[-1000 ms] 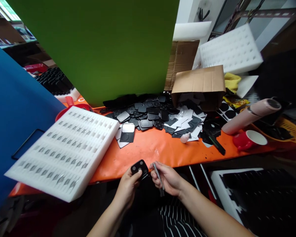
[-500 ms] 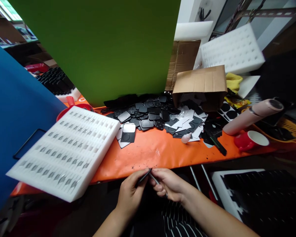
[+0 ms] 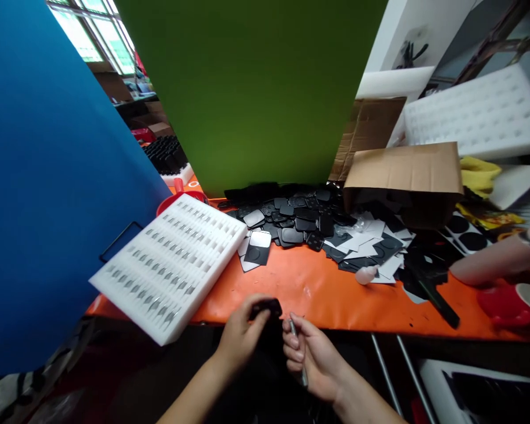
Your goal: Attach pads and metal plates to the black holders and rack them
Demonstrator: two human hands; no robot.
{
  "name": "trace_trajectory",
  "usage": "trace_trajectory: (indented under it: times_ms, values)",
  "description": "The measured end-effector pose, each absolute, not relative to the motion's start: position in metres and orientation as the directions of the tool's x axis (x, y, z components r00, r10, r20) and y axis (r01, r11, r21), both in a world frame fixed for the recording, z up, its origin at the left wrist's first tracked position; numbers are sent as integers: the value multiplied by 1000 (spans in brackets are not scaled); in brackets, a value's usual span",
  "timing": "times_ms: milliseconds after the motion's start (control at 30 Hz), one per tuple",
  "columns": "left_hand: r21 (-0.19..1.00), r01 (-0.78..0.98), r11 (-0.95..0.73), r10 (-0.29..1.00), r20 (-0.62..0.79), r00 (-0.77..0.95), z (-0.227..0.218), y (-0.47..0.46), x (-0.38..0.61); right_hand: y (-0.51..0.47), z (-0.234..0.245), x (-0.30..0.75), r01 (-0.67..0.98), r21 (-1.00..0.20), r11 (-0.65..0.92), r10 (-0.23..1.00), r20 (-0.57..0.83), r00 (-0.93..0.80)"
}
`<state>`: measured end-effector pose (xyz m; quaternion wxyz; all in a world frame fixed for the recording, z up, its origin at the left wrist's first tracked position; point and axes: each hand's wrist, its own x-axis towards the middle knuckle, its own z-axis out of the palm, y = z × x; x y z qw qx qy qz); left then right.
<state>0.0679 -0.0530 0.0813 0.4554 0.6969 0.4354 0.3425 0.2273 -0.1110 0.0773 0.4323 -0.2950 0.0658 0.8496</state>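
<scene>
My left hand [image 3: 238, 333] pinches a small black plate [image 3: 268, 307] with rounded corners and what look like small holes, held tilted just over the table's front edge. My right hand [image 3: 315, 356] is closed round a slim metal pen-like tool [image 3: 304, 377], its tip near the plate but apart from it. Beyond the hands, a heap of similar black plates [image 3: 292, 235] lies on the orange tabletop [image 3: 291, 277]. A black card with a circle [image 3: 256, 254] and a silvery plate [image 3: 260, 238] lie on white cards left of the heap.
A white foam tray [image 3: 218, 268] with slotted parts lies at the left, overhanging the front edge. On the right are loose cards [image 3: 362, 250], a small dropper bottle [image 3: 365, 274], an open cardboard box [image 3: 404, 168], a pink flask [image 3: 499, 259] and a red mug [image 3: 501, 303]. A green panel [image 3: 256, 100] stands behind.
The hands have drawn apart, and the tool has come away from the plate. The plate has turned to show its face. My view has swung left, shifting the scene rightward.
</scene>
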Motion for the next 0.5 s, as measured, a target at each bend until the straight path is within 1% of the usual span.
trace_trajectory:
  times_ms: [67,133,200,300,400,500]
  values:
    - [906,395,-151,956,33,290,73,-26,58,-111,72,231,-759,-204,-618,712,-556,-430]
    - [863,474,-177,942,10,335,63,4,49,-111,65,236,-749,-258,-610,723,-568,-393]
    - [845,497,-199,934,10,356,54,28,42,-113,59,239,-745,-299,-596,734,-578,-356]
    - [826,516,-226,937,40,347,44,49,37,-117,52,244,-746,-352,-566,751,-594,-289]
    - [802,539,-256,945,91,313,40,50,38,-123,49,249,-715,-407,-568,748,-619,-241]
    - [801,532,-275,949,137,283,55,32,49,-118,50,257,-634,-530,-563,760,-633,-146]
